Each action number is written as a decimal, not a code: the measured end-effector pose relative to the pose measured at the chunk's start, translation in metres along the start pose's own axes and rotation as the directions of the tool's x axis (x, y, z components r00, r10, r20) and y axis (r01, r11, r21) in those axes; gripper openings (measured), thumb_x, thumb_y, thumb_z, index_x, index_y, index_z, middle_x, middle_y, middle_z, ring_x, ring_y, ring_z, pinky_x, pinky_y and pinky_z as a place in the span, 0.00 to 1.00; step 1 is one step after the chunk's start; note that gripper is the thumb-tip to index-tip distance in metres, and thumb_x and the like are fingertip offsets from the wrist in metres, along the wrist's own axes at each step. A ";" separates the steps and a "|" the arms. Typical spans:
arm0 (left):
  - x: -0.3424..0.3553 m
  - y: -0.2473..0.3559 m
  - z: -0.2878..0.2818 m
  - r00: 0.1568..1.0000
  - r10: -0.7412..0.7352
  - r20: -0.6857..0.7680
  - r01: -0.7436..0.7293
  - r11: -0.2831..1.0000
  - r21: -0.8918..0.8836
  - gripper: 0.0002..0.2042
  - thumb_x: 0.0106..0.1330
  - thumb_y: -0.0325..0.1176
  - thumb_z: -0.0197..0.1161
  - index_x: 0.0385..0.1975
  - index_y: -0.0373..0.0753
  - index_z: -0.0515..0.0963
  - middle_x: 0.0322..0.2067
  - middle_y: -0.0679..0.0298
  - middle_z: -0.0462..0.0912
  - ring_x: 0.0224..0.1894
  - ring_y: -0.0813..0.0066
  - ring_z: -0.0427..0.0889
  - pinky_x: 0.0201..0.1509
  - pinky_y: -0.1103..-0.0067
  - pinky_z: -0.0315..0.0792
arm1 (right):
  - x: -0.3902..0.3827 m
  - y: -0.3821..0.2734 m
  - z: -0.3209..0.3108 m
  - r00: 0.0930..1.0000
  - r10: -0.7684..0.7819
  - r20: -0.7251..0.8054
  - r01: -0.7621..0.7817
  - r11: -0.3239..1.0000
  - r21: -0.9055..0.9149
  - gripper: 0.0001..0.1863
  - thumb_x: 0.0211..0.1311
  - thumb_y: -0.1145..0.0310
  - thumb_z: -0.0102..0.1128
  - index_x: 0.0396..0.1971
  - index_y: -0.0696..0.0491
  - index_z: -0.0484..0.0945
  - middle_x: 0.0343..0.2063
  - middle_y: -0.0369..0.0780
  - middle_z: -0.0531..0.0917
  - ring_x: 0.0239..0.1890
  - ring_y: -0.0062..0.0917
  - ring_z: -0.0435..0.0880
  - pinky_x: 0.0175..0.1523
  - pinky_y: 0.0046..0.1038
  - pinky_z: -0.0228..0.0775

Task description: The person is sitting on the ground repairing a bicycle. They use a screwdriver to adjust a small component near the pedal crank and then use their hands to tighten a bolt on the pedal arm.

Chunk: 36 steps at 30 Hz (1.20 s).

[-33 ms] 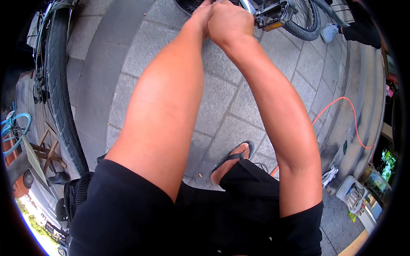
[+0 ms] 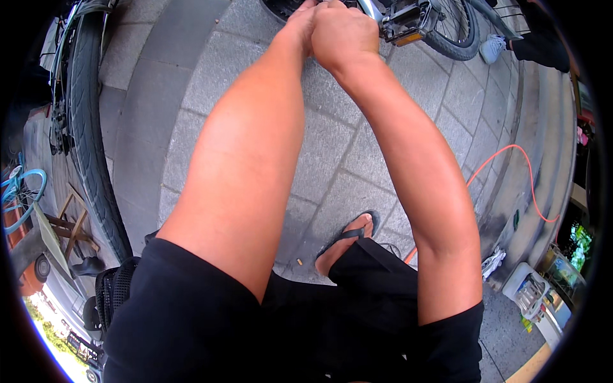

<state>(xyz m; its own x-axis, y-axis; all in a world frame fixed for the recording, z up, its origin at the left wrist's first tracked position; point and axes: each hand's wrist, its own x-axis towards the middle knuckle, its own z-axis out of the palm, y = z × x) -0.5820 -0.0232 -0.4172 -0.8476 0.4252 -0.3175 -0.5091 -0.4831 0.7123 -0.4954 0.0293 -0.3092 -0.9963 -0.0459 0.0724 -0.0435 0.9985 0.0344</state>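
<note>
My left hand (image 2: 299,25) and my right hand (image 2: 345,35) are together at the top centre, at a bicycle’s dark round part (image 2: 273,9) and silver tube (image 2: 369,9). Both hands have their fingers closed, the right one partly over the left; what they grip is hidden behind them. A black pedal (image 2: 408,29) with an orange reflector sits just right of my right hand, in front of a spoked wheel (image 2: 460,45).
A bicycle tyre (image 2: 92,159) runs down the left, near a wooden folding piece (image 2: 80,230). Another person's shoe (image 2: 493,48) is at upper right. An orange hose (image 2: 530,185) crosses the pavement (image 2: 319,153); a plastic container (image 2: 527,287) stands lower right. My sandalled foot (image 2: 351,236) is below.
</note>
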 end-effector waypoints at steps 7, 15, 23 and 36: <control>0.000 -0.003 -0.001 1.000 -0.021 0.004 0.021 1.000 -0.022 0.16 0.75 0.40 0.65 0.59 0.47 0.76 0.42 0.64 0.85 0.42 0.70 0.84 0.44 0.70 0.81 | 0.008 0.009 0.000 0.959 -0.277 -0.064 0.259 0.943 -0.210 0.11 0.59 0.68 0.59 0.37 0.56 0.87 0.39 0.41 0.85 0.51 0.38 0.82 0.56 0.39 0.77; 0.003 -0.003 -0.004 1.000 -0.030 0.010 0.030 0.998 -0.050 0.16 0.76 0.40 0.63 0.59 0.46 0.75 0.42 0.63 0.85 0.43 0.68 0.84 0.45 0.69 0.81 | 0.002 -0.002 -0.014 0.993 -0.039 0.108 0.040 0.999 -0.010 0.19 0.62 0.70 0.64 0.53 0.57 0.82 0.51 0.47 0.84 0.56 0.44 0.86 0.52 0.38 0.83; 0.008 -0.009 -0.004 0.999 -0.049 0.012 0.050 0.993 -0.105 0.16 0.77 0.41 0.61 0.60 0.46 0.75 0.43 0.62 0.85 0.44 0.67 0.84 0.46 0.67 0.82 | 0.010 0.011 -0.018 0.880 0.328 0.343 -0.461 0.760 0.458 0.18 0.69 0.65 0.56 0.52 0.61 0.82 0.42 0.58 0.87 0.48 0.49 0.89 0.56 0.42 0.81; 0.027 -0.024 -0.021 0.993 -0.021 0.118 0.043 0.980 -0.194 0.16 0.79 0.38 0.59 0.63 0.48 0.72 0.45 0.61 0.85 0.47 0.66 0.84 0.50 0.65 0.82 | 0.015 0.007 -0.020 0.879 0.430 0.209 -0.471 0.708 0.526 0.24 0.73 0.57 0.50 0.39 0.65 0.85 0.41 0.64 0.85 0.50 0.56 0.86 0.57 0.51 0.78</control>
<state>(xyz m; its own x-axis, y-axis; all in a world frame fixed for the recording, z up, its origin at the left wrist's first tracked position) -0.5961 -0.0160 -0.4565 -0.8133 0.5225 -0.2560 -0.5648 -0.6034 0.5629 -0.5089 0.0345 -0.2876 -0.9094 0.3952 -0.1297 0.4000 0.7451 -0.5337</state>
